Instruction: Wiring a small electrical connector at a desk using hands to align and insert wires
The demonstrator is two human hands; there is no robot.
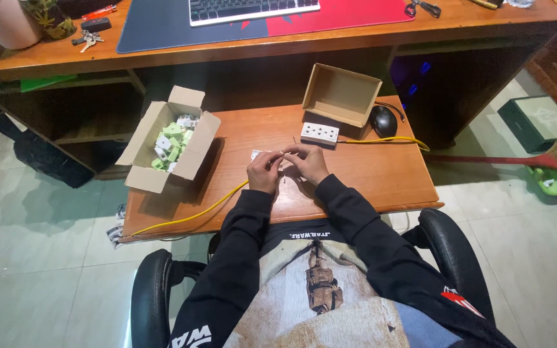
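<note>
**Fingers pinched on a small white part, mid-assembly**

Fingers of my left hand (263,171) are curled nearly closed, tips pinching a small white part (256,154) just above the low wooden table (369,174). My right hand (306,162) meets it from the other side, fingers likewise drawn in, tips touching the same piece; a thin wire end seems to sit between them, too small to confirm.

Progress, as I judge it:
1. The open cardboard box (166,138) at the left holds many green and white parts, so much stock is left.
2. The yellow cable (188,216) runs across the table under my hands.
3. One white socket block (319,133) lies finished-looking beyond my hands, beside an empty box (341,93) and a black mouse (383,120).
</note>
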